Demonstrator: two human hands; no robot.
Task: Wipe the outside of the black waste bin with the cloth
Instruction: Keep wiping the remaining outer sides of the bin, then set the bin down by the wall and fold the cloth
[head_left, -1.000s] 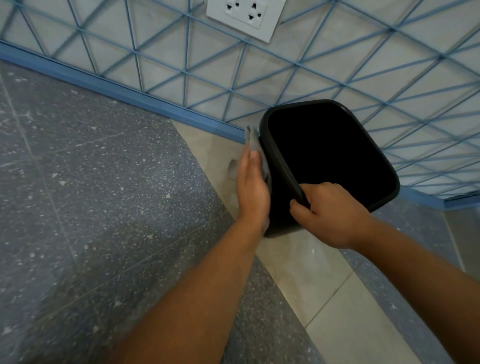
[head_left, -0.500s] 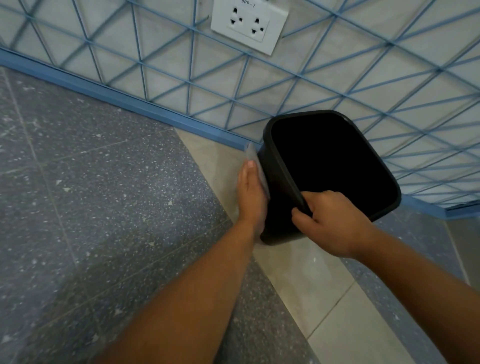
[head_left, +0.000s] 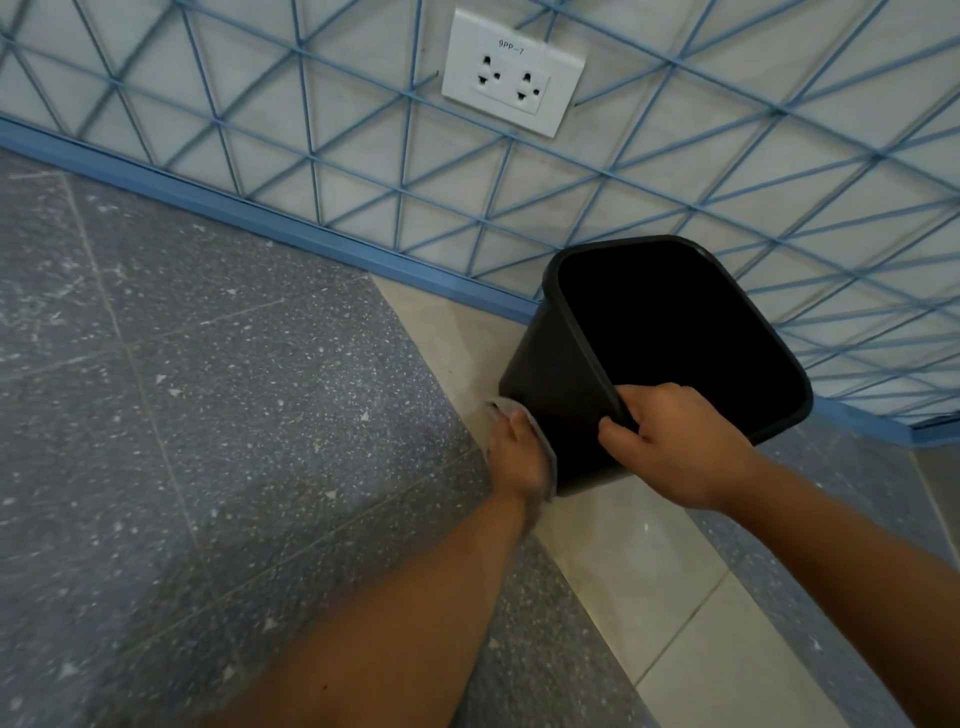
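The black waste bin (head_left: 550, 374) stands on the floor at the foot of the wall, between the two hands and tilted so that its open mouth faces up toward the camera. It is smooth, matte plastic, roughly rectangular with rounded corners, tapering toward the base, with a rolled rim. The interior reads as uniform black; contents cannot be told.

Right hand (head_left: 675, 447): clenched on the near rim of the bin, fingers curled over the edge into the opening, thumb on the outer face.

Left hand (head_left: 517, 452): laid flat, fingers together, pressing the cloth (head_left: 543, 447) against the lower outside wall of the bin, close to the base. The cloth is thin, grey and soft-looking; only its edges show, along the fingertip end and between palm and bin. The hand is somewhat blurred.

Floor under the left forearm: dark grey terrazzo-type tile (head_left: 208, 415) with fine white speckles and thin joints. Beneath the bin and between the forearms runs a strip of pale cream tile (head_left: 649, 587), smooth and faintly glossy.

Beyond both hands, a blue skirting band (head_left: 260, 218) edges the wall (head_left: 363, 171), which is pale with a raised blue lattice of triangles. Above the left hand, well apart, sits a white rectangular double socket plate (head_left: 511, 78) marked with small grey lettering.
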